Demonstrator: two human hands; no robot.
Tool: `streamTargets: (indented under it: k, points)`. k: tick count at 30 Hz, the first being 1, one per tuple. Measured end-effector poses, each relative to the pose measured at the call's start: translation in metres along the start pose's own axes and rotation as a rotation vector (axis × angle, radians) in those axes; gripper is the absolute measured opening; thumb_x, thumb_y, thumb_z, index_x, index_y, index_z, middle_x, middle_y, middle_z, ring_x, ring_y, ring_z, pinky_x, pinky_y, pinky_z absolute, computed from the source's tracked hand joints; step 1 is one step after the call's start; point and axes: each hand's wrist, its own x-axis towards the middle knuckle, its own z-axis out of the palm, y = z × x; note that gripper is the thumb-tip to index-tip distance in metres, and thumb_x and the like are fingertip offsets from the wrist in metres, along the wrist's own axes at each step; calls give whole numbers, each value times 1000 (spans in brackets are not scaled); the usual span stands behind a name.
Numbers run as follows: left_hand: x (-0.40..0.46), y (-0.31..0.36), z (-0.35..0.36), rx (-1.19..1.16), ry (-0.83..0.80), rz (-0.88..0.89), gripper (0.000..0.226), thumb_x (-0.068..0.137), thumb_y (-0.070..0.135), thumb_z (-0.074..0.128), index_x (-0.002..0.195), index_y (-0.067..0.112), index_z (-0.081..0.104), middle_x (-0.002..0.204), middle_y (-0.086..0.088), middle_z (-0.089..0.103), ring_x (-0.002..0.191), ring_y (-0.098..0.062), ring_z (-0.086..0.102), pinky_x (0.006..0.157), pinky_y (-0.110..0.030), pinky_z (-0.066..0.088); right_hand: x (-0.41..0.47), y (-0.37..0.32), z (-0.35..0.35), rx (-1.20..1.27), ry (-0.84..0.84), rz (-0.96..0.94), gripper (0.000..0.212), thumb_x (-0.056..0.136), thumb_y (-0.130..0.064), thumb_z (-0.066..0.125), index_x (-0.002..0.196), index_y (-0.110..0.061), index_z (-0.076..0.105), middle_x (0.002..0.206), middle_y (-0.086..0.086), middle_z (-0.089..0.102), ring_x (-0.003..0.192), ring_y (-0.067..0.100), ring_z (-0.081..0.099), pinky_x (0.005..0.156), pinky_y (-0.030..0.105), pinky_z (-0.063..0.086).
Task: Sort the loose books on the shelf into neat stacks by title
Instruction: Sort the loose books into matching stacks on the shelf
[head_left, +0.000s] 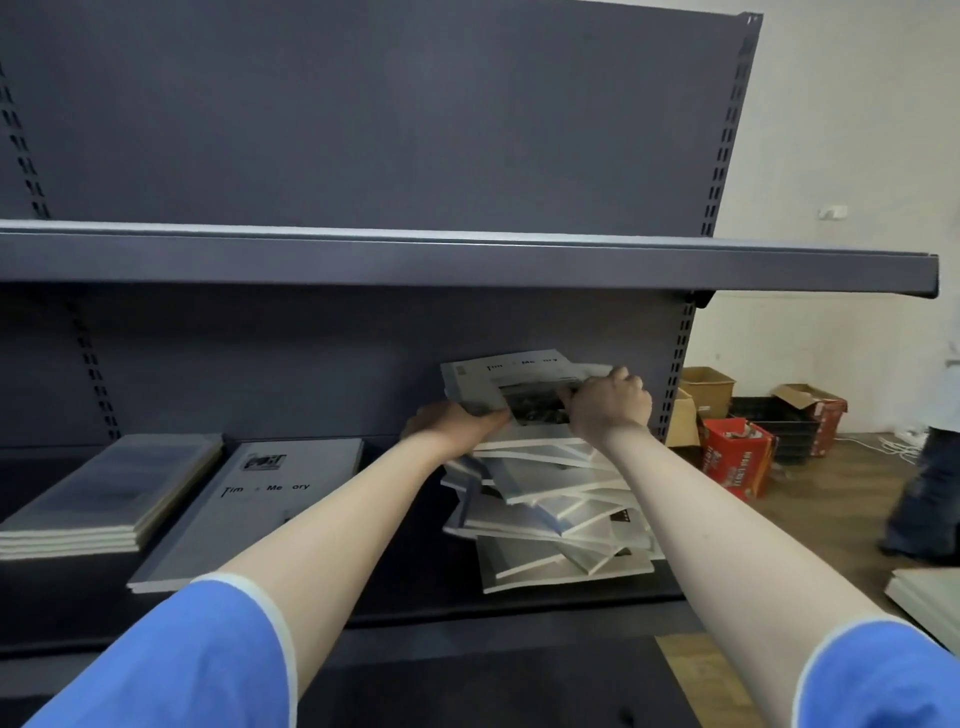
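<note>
A dark grey metal shelving unit (363, 130) fills most of the view, its flat back panel matt and its uprights punched with rows of slots. An upper shelf (467, 265) crosses the whole frame as a long thin slab with a rolled front lip. Below it the lower shelf (410, 577) carries all the books.

On the right of that shelf lies a loose pile of books (550, 509), thin pale grey paperbacks with white page edges, fanned at odd angles and overlapping each other. At the far left sits a neat stack of grey books (109, 493), square-cornered with cream page edges aligned. Just to its right lies a flat grey book (249, 509) with a small dark picture and the partly legible title "Tim... Me..ory" on its smooth cover.

Above the loose pile both hands hold a few thin books (514, 384), tilted up towards the back panel; the top cover bears the same title lettering and a dark photo. The left hand (457, 423) is clamped on their near left edge, fingers under. The right hand (610, 402) is closed over their right side, knuckles up. Both forearms are bare, with blue sleeves (171, 665) edged in white near the camera.

On the wooden floor to the right stand cardboard boxes (737, 457), red printed and plain brown
</note>
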Motion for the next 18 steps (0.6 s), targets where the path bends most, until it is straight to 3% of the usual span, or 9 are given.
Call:
streamTargets:
  k: [3,9,12,14,18]
  points:
    - [0,2,-3,11,21,5,79,83,63,53,140,10,41,142,-8,47,126,-27,48,96,-30,43,2,0,0,40,-37,72,73,96,-62,29,138,-5,47,138,20,41,127,35,42,102,43,42]
    - [-3,-6,-11,-88,50,55,64,84,54,60,128,8,52,128,-8,57,117,-25,56,84,-25,44,2,1,-10,85,-28,95,65,92,-64,38,122,-10,58,122,10,61,112,27,59,88,33,48]
    - [-3,-10,-15,-163,30,87,42,83,49,64,98,10,57,88,-2,64,82,-19,67,54,-21,45,-4,-3,-17,152,4,122,63,90,-61,46,125,-10,56,122,9,61,113,27,59,87,32,47]
    - [-3,-11,-19,-206,20,107,36,84,44,65,80,10,54,69,1,61,56,-14,62,37,-17,37,-9,-7,-23,199,27,114,53,92,-53,51,122,-10,58,121,9,63,112,27,60,83,30,45]
    - [-5,-20,-31,-251,45,120,30,84,38,67,75,14,53,63,0,58,45,-10,54,37,-18,37,-18,-21,-30,192,66,106,34,96,-32,53,121,-10,59,121,9,64,112,28,60,82,30,45]
